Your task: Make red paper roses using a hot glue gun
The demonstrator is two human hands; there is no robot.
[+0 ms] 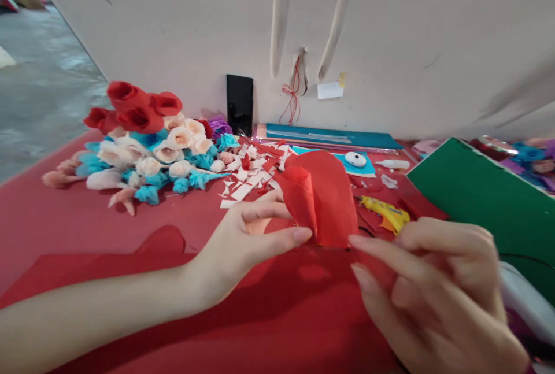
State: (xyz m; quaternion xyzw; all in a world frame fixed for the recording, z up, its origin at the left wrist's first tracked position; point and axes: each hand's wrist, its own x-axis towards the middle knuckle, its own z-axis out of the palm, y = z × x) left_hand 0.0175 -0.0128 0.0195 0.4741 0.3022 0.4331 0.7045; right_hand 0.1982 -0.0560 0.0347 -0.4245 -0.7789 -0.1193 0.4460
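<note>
My left hand pinches the base of a red paper flower between thumb and fingers. A broad red paper petal with a rounded top stands against the flower's right side. My right hand is at the petal's lower right corner. Its index fingertip touches or nearly touches that corner, and the thumb is apart below it; the other fingers are curled. Behind the petal lies a yellow glue gun. Another red petal rests on the table near my left forearm.
White, blue and red paper flowers are heaped at the left. Paper scraps lie behind my left hand. A black phone leans on the back wall. A green board tilts at the right, and a white earbud case sits behind the petal.
</note>
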